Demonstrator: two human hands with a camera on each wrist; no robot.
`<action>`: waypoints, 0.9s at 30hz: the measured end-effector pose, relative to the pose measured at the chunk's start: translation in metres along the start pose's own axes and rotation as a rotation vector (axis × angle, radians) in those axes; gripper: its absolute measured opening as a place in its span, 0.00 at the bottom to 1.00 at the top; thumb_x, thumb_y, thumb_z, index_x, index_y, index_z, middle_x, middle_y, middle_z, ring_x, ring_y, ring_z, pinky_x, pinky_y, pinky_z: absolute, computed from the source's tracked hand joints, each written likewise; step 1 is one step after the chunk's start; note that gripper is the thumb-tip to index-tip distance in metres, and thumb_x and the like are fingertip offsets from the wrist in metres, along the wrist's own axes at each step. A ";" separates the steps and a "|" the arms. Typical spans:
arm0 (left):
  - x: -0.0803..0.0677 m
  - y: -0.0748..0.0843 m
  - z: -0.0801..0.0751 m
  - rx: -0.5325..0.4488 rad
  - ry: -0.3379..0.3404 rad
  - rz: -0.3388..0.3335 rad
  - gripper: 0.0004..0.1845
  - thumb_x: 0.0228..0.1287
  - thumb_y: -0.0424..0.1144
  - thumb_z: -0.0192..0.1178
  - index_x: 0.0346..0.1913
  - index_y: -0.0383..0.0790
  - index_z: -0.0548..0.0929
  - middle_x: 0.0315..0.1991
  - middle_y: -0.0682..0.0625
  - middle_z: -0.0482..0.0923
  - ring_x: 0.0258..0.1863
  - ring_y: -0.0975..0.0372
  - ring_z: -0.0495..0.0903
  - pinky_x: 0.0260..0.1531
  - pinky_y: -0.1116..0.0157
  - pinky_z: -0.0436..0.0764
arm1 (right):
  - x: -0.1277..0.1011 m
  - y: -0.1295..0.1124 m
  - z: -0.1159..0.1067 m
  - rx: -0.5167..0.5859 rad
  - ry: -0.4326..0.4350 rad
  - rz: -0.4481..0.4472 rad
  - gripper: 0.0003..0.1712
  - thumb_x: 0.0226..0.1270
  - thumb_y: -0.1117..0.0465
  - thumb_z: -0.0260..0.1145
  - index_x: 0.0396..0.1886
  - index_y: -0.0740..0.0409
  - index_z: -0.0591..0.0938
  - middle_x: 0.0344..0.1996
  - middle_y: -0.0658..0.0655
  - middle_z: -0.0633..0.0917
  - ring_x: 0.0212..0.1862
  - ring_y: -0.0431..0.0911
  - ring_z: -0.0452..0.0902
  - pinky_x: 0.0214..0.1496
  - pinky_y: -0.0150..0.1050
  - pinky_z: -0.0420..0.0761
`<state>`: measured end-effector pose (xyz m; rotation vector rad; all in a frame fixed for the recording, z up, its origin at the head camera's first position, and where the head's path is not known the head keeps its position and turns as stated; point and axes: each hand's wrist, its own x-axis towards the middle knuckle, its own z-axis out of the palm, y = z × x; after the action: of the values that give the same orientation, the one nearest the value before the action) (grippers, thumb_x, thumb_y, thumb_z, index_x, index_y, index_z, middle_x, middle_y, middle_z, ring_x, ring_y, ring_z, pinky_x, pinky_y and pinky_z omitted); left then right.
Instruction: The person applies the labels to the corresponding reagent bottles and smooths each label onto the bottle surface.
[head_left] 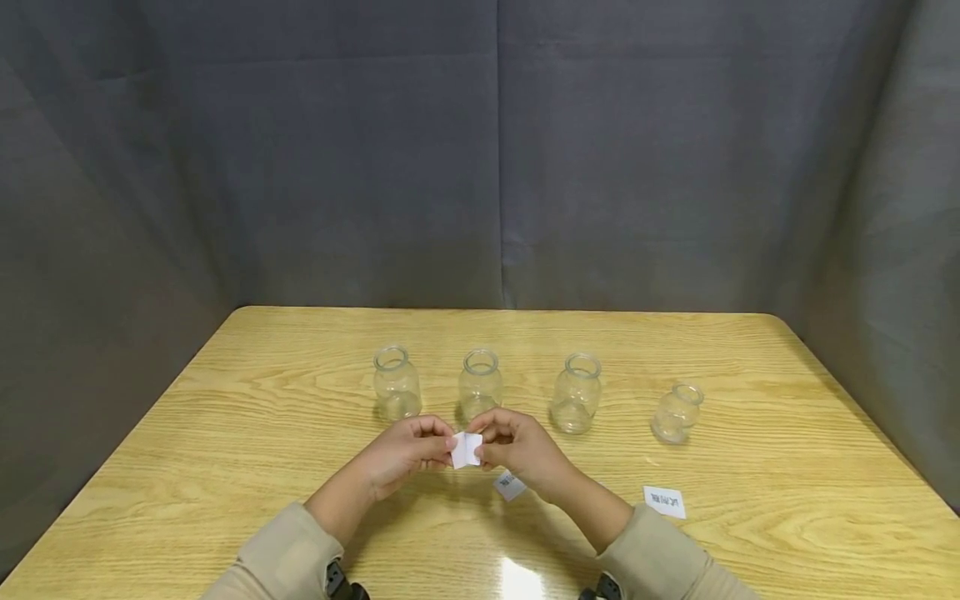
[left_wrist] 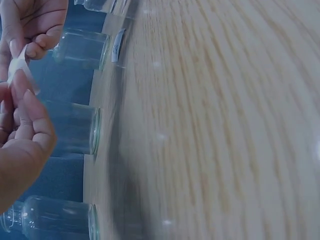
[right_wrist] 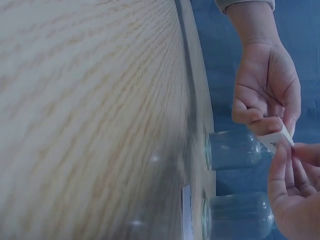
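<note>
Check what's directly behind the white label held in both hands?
Behind the white label, pinched by the left hand and right hand, stands the second glass jar from the left, empty. Its base is covered by the hands.

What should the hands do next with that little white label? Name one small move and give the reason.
Probably peel the white label apart from its backing. The left hand and right hand both pinch it above the table, and the four glass jars behind, such as the nearest jar, look bare.
</note>
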<state>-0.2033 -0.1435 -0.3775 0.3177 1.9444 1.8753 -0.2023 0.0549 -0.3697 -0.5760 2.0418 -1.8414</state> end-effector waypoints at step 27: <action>-0.011 0.004 -0.011 0.149 0.035 -0.024 0.06 0.61 0.32 0.55 0.36 0.31 0.73 0.29 0.53 0.74 0.31 0.64 0.73 0.38 0.65 0.75 | 0.002 -0.006 -0.019 -0.195 -0.211 0.001 0.10 0.61 0.69 0.59 0.41 0.68 0.79 0.39 0.62 0.84 0.42 0.42 0.78 0.48 0.38 0.78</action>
<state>-0.1990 -0.1583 -0.3721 0.3060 2.1072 1.7351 -0.2126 0.0697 -0.3615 -0.7849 2.0875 -1.5178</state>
